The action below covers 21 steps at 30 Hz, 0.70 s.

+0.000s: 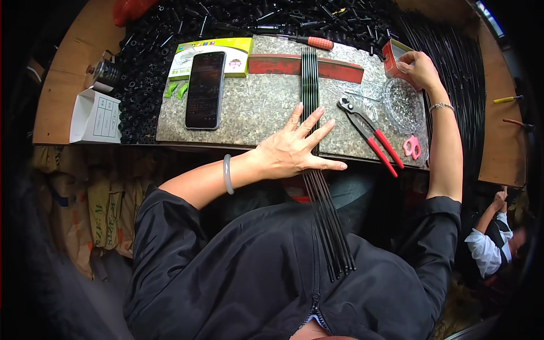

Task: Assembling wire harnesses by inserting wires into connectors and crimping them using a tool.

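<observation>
My left hand [288, 149] lies flat with spread fingers across a row of thin black rods [310, 79]. The rods lie side by side on a speckled stone slab [243, 133], cross a red metal bar [275, 64] and run back over my lap. At the right, my right hand [418, 69] bends its fingers at the mouth of a small red box [389, 61]; whatever is between the fingertips is hidden. Close below it stands a clear dish [401, 105] of small metal pieces. Red-handled cutters [368, 131] rest between the rods and the dish.
A phone [205, 93] leans over a yellow-green box [238, 51] at the left, beside two green pieces [176, 90]. Pink scissors [412, 147] lie near the slab's front edge. Black parts [226, 20] heap behind; long black rods [453, 73] fill the right. Another person [492, 241] sits far right.
</observation>
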Tool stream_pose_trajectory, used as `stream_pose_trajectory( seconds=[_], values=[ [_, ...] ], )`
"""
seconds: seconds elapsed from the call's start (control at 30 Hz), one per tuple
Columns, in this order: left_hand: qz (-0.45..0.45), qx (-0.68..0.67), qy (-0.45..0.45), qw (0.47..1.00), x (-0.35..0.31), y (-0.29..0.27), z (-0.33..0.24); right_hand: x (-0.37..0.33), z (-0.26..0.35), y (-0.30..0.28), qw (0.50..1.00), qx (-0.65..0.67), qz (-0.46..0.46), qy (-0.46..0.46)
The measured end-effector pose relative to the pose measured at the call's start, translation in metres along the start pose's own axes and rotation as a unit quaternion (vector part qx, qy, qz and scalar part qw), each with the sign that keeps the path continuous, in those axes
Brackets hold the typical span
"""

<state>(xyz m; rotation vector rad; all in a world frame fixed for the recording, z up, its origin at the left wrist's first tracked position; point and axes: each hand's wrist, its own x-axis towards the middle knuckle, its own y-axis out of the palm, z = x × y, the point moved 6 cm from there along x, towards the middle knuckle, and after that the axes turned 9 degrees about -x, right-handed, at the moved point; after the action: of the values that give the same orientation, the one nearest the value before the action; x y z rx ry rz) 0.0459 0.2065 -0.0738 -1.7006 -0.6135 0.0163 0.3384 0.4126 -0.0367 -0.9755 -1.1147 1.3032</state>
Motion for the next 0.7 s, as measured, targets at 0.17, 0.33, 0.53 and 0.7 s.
stream_pose_trajectory(
  seconds=[0.17, 0.33, 0.53, 0.7],
  values=[
    [0.005, 0.0, 0.002, 1.0, 0.0, 0.0, 0.001, 0.003, -0.005, 0.007, 0.997, -0.031, 0.072, 0.004],
    [0.001, 0.009, 0.008, 1.0, 0.001, 0.003, 0.0, -0.014, 0.032, -0.034, 0.97, -0.036, -0.218, -0.098],
    [-0.002, 0.038, 0.017, 0.999, 0.003, 0.004, 0.004, -0.029, 0.133, 0.033, 0.964, 0.128, -0.05, -0.226],
    [0.002, 0.054, 0.023, 0.998, 0.004, 0.005, 0.005, -0.021, 0.145, 0.053, 0.974, 0.137, -0.028, -0.178]
  ],
)
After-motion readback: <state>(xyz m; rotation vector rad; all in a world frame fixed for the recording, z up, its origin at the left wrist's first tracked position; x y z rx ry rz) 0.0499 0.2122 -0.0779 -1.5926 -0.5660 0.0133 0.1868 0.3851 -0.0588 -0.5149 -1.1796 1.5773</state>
